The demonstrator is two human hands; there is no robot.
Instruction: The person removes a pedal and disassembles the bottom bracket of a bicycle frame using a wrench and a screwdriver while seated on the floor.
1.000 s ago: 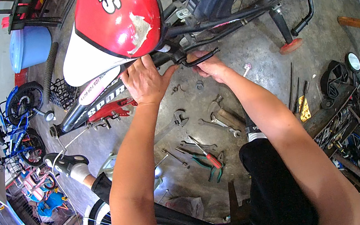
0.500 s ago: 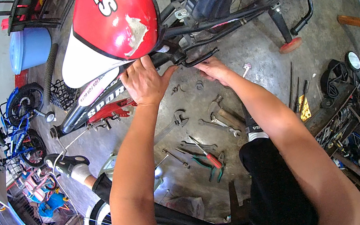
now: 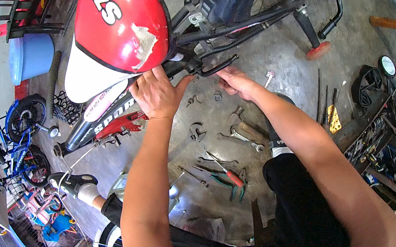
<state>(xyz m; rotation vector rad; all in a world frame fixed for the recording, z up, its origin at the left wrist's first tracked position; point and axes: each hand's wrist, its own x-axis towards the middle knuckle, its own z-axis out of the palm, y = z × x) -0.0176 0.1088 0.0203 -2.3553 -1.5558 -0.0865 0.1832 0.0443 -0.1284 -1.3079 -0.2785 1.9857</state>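
A child's bicycle lies across the upper part of the view, with a torn red-and-white saddle (image 3: 120, 26) and a dark frame tube (image 3: 117, 114). My left hand (image 3: 156, 96) rests on the frame just below the saddle, its fingers curled over the tube and partly hidden, its thumb stretched to the right. Beside it, a black bent bar (image 3: 220, 66) sticks out from the frame joint. My right hand (image 3: 237, 83) is closed at the bar's lower side, fingertips against it. Small metal rings (image 3: 217, 95) lie on the floor below the hands.
On the concrete floor between my legs lie an adjustable wrench (image 3: 195, 135), a hammer (image 3: 243, 123), spanners (image 3: 247, 140), a red-handled screwdriver (image 3: 232, 174) and green-handled pliers (image 3: 243, 181). A blue tub (image 3: 35, 54) and a blue bicycle (image 3: 26, 138) stand left. A tool-filled bench (image 3: 369, 130) is right.
The whole view has shifted slightly. My right hand's fingers have curled a little more by the black bent bar; my left hand keeps its place on the frame.
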